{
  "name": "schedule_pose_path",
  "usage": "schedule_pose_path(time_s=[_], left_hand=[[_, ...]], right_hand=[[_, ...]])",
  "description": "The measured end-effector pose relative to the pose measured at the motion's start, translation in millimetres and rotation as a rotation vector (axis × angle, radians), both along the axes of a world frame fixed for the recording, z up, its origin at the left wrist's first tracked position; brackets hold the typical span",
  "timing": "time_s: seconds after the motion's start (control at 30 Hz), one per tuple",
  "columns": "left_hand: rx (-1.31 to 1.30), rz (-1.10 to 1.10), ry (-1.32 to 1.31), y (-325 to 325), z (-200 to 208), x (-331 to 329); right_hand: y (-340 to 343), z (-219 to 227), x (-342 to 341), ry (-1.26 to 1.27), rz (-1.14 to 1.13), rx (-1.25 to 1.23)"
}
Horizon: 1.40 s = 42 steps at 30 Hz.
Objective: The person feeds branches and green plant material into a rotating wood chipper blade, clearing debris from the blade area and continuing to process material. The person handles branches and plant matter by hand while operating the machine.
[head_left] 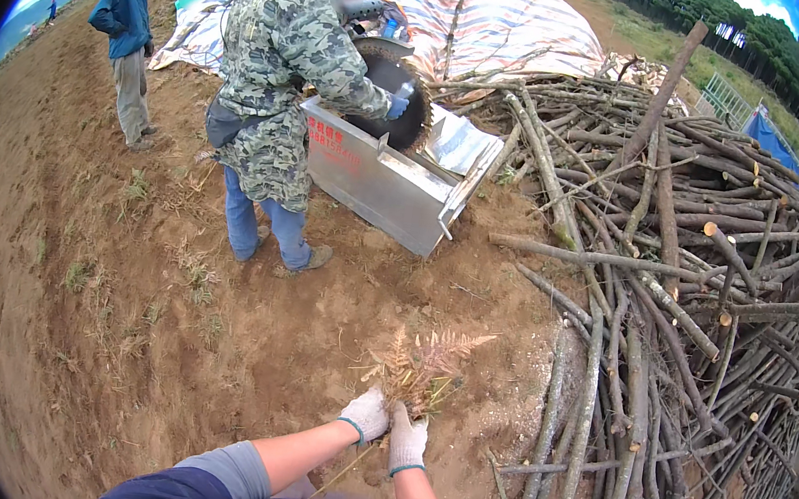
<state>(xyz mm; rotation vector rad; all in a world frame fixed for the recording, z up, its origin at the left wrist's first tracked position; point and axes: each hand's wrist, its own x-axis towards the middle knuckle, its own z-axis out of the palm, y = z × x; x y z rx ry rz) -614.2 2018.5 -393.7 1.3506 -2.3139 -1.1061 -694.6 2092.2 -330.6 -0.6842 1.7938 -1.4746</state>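
A bunch of dried brown fern fronds [419, 371] with some green stalks sticks out ahead of my hands, over bare soil. My left hand [366, 414], in a white knit glove with a teal cuff, is closed around its stems. Beside it, my right hand [407, 439] wears a matching glove and also grips the bunch; the two hands touch. A thin stalk [345, 473] trails back from between them toward my body. The fingertips are mostly hidden by the gloves and stems.
A person in camouflage [276, 72] stands at a metal saw bench [368, 180] with a large round blade [394, 97]. Another person [127, 32] stands further left. Cut branches [644, 383] are piled along the right. Behind the bench lies a striped tarp [490, 19].
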Motion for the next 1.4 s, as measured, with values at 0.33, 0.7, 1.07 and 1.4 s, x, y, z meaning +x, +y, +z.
schedule_pose_path(time_s=[0.33,0.7,1.07,1.4], left_hand=[[0.918,0.336,0.75,-236,52,-34],[1.064,0.663,1.338,-566,80,-111],[0.978,0.845,1.716,-752,86,-83],[0.802,1.173,2.075,-881,61,-25]], right_hand=[[-276,-1,-73,-0.276,0.042,0.17],[-635,10,-156,0.053,0.517,-0.054],[-820,83,-140,0.412,0.594,-0.013],[-967,196,-142,0.709,0.408,-0.088]])
